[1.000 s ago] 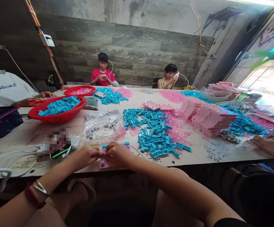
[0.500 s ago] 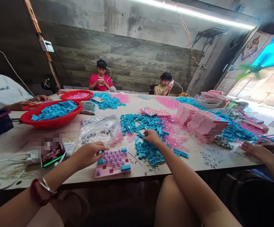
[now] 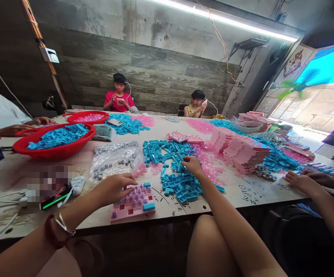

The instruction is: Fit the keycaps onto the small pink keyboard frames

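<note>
My left hand (image 3: pixel 120 186) is over the upper left part of a pink board (image 3: pixel 132 213), fingers bent and slightly apart. The board carries rows of small clear purple-looking pieces, several square holes and blue caps, one a long blue cap (image 3: pixel 148 207) at its lower right. The hand hides the board's left side. At the heap of blue plastic caps (image 3: pixel 181 186), my right hand (image 3: pixel 192 165) has its fingers drawn together at the heap's upper edge. What lies between those fingertips is too small to make out.
Stacked pink boards (image 3: pixel 240 152) and scattered pink pieces (image 3: pixel 210 163) lie right of the heap. A plastic bag (image 3: pixel 116 157), red basin (image 3: pixel 51 152) and phone (image 3: pixel 55 198) are to the left. A co-worker's hands (image 3: pixel 305 182) rest at right; other people sit around the table.
My left hand has moved further over the board and covers the blue cap at its left. My right hand has shifted slightly at the heap. The whole view has turned a little.
</note>
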Available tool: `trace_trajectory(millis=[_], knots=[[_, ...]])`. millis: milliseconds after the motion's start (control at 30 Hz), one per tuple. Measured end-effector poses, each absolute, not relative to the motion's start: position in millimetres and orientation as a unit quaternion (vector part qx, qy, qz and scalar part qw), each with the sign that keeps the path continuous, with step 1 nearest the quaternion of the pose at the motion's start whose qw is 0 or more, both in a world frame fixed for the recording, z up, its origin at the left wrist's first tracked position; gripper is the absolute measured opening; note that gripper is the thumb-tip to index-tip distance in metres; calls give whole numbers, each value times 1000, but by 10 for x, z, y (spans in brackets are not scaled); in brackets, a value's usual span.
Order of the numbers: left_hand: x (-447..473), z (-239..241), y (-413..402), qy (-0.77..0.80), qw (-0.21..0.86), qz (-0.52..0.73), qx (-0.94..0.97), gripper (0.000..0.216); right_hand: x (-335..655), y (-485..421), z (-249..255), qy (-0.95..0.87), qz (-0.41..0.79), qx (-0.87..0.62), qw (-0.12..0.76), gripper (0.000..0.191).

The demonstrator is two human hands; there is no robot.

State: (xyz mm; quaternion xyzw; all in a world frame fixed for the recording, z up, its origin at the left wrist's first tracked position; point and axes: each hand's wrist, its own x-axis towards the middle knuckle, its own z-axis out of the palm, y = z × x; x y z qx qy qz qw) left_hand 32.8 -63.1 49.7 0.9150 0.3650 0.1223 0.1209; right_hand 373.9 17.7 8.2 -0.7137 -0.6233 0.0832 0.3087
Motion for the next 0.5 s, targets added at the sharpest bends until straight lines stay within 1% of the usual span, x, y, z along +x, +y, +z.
trace_trajectory(millis=[100,167,333,500], knots=[[352,482,-620,357,119,126,918,26,3800,168,99,-601,55,-733,313,36],[363,479,-629,353,125,119,920,25,3861,151,108,-589,36,-747,308,40],[348,503,-651,353,145,115,917,24,3976,119,95,-580,-5,-768,272,37],[328,513,-642,360,150,109,914,24,3911,155,10,-601,-23,-768,218,40]])
